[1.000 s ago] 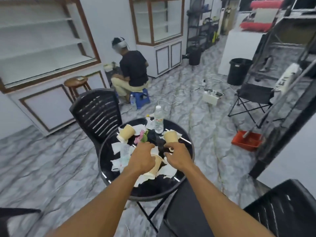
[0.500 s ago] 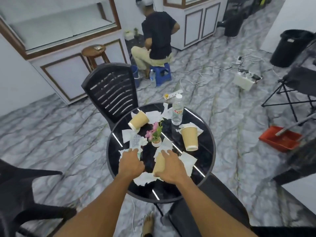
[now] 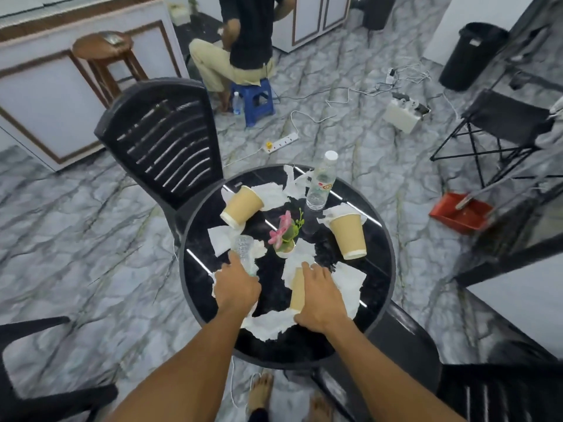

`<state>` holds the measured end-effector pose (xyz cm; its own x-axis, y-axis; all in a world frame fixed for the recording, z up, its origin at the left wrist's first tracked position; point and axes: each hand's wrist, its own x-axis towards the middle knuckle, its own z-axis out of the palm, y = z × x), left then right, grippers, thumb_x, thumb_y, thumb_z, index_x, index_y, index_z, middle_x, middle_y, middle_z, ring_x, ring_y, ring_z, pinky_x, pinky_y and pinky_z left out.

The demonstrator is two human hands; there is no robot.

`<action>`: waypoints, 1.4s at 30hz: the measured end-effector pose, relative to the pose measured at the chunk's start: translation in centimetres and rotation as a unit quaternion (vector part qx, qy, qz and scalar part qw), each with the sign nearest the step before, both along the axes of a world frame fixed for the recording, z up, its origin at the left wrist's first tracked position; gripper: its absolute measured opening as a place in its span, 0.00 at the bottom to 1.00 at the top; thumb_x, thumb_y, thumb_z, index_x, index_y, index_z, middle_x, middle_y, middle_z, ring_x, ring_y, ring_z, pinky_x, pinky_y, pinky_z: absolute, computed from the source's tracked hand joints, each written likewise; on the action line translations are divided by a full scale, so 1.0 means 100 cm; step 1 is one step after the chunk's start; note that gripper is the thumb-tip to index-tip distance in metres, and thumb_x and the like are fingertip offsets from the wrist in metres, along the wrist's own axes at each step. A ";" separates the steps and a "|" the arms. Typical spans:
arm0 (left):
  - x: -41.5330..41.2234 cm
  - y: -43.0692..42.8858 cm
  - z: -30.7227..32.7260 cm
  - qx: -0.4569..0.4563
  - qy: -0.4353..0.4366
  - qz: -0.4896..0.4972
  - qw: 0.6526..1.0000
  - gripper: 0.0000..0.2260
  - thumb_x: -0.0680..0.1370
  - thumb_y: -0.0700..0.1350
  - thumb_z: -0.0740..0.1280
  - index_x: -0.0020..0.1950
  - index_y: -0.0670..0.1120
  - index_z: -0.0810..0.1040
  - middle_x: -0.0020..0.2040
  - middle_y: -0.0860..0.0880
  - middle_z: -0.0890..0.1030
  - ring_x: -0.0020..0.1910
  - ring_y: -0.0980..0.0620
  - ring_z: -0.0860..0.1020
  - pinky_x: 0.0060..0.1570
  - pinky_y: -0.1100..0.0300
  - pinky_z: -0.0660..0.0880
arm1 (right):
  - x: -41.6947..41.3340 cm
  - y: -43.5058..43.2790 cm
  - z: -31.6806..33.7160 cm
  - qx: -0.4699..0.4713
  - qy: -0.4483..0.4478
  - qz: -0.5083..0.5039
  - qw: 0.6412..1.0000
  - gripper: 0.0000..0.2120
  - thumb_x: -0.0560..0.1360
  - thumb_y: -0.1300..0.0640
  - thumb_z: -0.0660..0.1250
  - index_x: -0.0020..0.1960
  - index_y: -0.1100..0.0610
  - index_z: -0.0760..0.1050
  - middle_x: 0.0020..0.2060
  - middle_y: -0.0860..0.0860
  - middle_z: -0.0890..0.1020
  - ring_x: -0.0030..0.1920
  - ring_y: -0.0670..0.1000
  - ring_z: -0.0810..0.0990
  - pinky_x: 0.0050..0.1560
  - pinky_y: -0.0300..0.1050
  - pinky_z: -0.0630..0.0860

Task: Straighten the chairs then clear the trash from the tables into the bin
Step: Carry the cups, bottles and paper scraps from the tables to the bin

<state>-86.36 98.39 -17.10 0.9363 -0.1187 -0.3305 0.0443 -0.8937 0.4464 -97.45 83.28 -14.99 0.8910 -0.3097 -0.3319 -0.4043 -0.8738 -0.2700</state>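
Observation:
A round black table (image 3: 379,269) carries the litter. My left hand (image 3: 236,287) grips the near end of a clear ribbed plastic cup (image 3: 243,246) lying at the table's left. My right hand (image 3: 320,296) curls over a brown paper cup (image 3: 297,289) lying on its side on torn tissue (image 3: 268,325). Two more paper cups lie tipped over, one at the far left (image 3: 242,205) and one at the right (image 3: 348,236). A water bottle (image 3: 321,184) stands at the far edge. The black bin (image 3: 470,56) stands far off at the upper right.
A small pot of pink flowers (image 3: 285,236) stands mid-table. A black slatted chair (image 3: 164,138) is tucked in at the far left, others at the bottom left (image 3: 30,391) and bottom right (image 3: 502,397). On the floor are a power strip (image 3: 281,143), cables and a red dustpan (image 3: 460,213). A person sits on a blue stool (image 3: 256,99).
My view has tilted down and closer to the table. My left hand left the paper cup for the clear plastic cup, and my right hand came down over the paper cup.

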 end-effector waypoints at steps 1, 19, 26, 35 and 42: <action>0.002 0.002 0.000 -0.001 0.005 0.001 1.000 0.30 0.72 0.49 0.72 0.69 0.47 0.62 0.51 0.44 0.79 0.52 0.42 0.78 0.42 0.50 0.76 | 0.001 0.002 0.002 0.004 -0.002 -0.011 1.000 0.54 0.62 0.48 0.78 0.77 0.55 0.48 0.72 0.53 0.60 0.72 0.56 0.58 0.69 0.51 0.66; -0.115 0.005 0.054 -0.046 -0.131 -0.177 0.974 0.24 0.72 0.59 0.65 0.67 0.55 0.70 0.43 0.49 0.80 0.45 0.44 0.79 0.50 0.48 0.76 | -0.119 0.018 0.061 0.048 -0.141 -0.186 0.971 0.54 0.59 0.44 0.79 0.76 0.52 0.52 0.70 0.52 0.61 0.72 0.55 0.59 0.65 0.54 0.72; -0.267 -0.058 0.122 -0.131 -0.226 -0.386 0.885 0.25 0.72 0.56 0.67 0.68 0.54 0.71 0.46 0.46 0.83 0.48 0.41 0.80 0.44 0.50 0.74 | -0.286 0.013 0.134 -0.004 -0.256 -0.292 0.922 0.43 0.64 0.41 0.74 0.72 0.54 0.60 0.67 0.55 0.66 0.68 0.56 0.64 0.64 0.53 0.69; -0.529 -0.132 0.181 -0.266 -0.164 -0.603 0.734 0.24 0.71 0.55 0.66 0.67 0.58 0.71 0.45 0.48 0.82 0.47 0.42 0.80 0.45 0.51 0.77 | -0.574 0.020 0.175 -0.145 -0.240 -0.521 0.807 0.50 0.60 0.43 0.77 0.74 0.54 0.57 0.69 0.54 0.64 0.71 0.55 0.60 0.66 0.53 0.70; -0.716 -0.128 0.150 -0.248 -0.089 -0.775 0.575 0.16 0.71 0.55 0.64 0.58 0.56 0.72 0.43 0.49 0.82 0.45 0.41 0.80 0.45 0.50 0.77 | -0.752 0.107 0.139 -0.155 -0.152 -0.721 0.658 0.54 0.58 0.43 0.78 0.76 0.50 0.52 0.68 0.52 0.60 0.69 0.55 0.63 0.62 0.50 0.72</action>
